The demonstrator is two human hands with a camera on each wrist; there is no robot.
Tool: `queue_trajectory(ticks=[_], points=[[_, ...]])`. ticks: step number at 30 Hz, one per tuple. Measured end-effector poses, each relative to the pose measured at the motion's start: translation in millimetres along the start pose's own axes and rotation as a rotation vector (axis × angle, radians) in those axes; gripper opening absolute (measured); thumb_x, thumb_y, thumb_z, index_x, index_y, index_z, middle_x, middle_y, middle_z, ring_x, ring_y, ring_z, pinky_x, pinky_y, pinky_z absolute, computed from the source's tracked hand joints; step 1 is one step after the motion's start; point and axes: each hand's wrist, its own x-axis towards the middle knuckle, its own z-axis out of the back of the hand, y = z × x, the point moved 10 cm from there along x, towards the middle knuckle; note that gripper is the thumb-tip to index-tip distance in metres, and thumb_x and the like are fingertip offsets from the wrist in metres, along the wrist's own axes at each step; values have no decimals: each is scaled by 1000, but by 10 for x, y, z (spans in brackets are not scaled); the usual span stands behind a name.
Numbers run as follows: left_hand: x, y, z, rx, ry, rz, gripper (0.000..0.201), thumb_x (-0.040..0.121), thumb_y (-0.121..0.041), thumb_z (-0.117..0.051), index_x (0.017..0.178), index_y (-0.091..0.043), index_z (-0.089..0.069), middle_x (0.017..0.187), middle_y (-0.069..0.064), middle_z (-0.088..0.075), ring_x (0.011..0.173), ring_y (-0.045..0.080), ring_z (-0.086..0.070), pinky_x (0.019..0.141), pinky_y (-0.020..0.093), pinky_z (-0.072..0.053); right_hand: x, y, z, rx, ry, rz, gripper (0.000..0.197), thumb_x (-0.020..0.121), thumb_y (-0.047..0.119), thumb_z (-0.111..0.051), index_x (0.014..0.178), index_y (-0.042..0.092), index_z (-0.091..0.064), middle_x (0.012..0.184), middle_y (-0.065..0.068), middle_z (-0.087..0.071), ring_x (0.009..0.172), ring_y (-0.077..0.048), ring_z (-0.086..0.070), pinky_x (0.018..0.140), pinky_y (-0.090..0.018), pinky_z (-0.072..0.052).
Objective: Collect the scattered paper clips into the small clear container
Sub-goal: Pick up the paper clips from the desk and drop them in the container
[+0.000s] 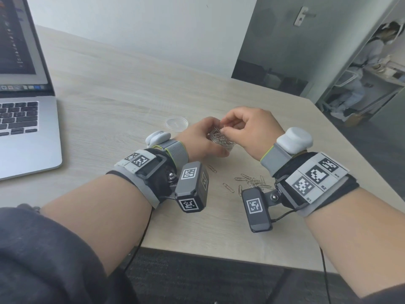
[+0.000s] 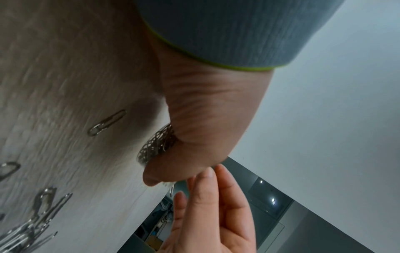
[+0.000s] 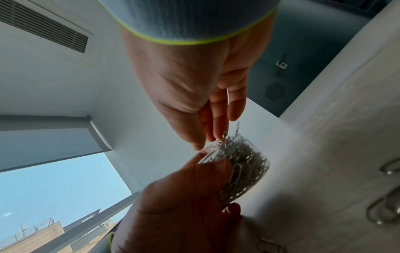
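Note:
My left hand grips a small clear container that is heaped with silver paper clips and is lifted just off the table. My right hand hovers right over its mouth, thumb and fingertips pinching paper clips at the top of the heap. In the right wrist view, the right hand meets the container at its rim, and a clip pokes up between the fingers. The left wrist view shows the left hand wrapped round the container. Loose paper clips lie scattered on the table near my right wrist.
The container's clear round lid lies flat on the table beyond my left hand. An open laptop fills the table's left side. Single clips lie between my wrists. The table's front edge is close below my forearms.

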Motion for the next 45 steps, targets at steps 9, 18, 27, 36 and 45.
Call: queue_trajectory(ticks=[9,18,27,36,45], points=[[11,60,90,-60,-54,36,70,50,-38,-85,114,-37,-58,109,-3,-72,96,19,-72,91,33,-60,-95,-305,121,-68,-20,-131,6,79,24,-68,83,26,-72,75,9,-69,69,-6,-60,64,-15,-44],[13,44,103,-54,-60,8,80,54,-41,-84,130,-41,-59,103,-4,-72,91,12,-71,82,27,-58,-132,-231,-41,-40,26,-90,11,78,18,-68,81,27,-73,78,6,-68,71,-9,-61,70,-23,-48],[-2,30,97,-24,-55,11,87,56,-39,-82,140,-36,-56,122,-2,-72,111,16,-71,99,32,-57,-146,-260,41,-32,-22,-95,31,82,6,-52,94,25,-74,88,18,-63,83,-8,-61,67,-4,-40],[-12,34,96,-49,-57,1,99,48,-48,-82,143,-38,-54,121,-1,-73,109,15,-72,102,39,-57,-205,-160,-23,0,24,-51,40,77,12,-46,100,35,-69,100,15,-68,96,-9,-62,89,-35,-51],[-9,52,116,-76,-80,4,84,47,-53,-80,127,-46,-56,120,-3,-74,108,17,-72,103,42,-57,-170,-148,62,28,-80,-6,29,82,9,-51,90,28,-72,92,12,-65,83,-7,-59,77,-20,-46]])
